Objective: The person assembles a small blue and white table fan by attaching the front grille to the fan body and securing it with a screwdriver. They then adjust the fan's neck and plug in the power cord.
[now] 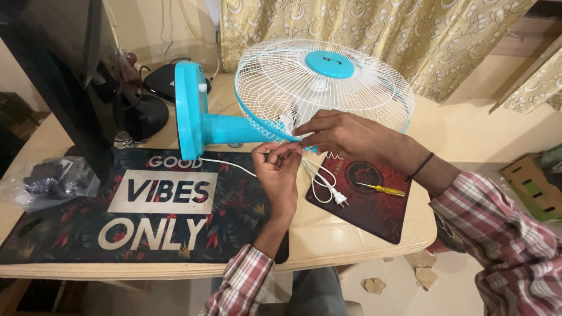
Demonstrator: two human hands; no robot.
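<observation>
So the turquoise table fan [281, 93] is lying on its side on the counter [328, 237], base [190, 108] pointing left and the white wire grille [345, 88] facing up toward the curtains [374, 29]. Both hands are pinched together right at the lower rim of the grille: the left hand [278, 172] nips something small and thin there, can't tell exactly what, and the right hand [345, 136] rests its fingertips on the rim just beside it. My guess is the fan is light plastic but awkward, and the thin grille wires would bend easily, so I'd grab it by the stiff neck or base instead. The white power cord [319, 184] is floppy and loops down onto a dark red mat [374, 202], with a yellow-handled screwdriver [383, 189] lying near it. On the left, a long dark desk mat [70, 234] with a leafy pattern has a big white lettered panel. A crinkly clear plastic bag [50, 181] of dark parts sits at far left, and cardboard scraps [410, 275] are on the floor.
</observation>
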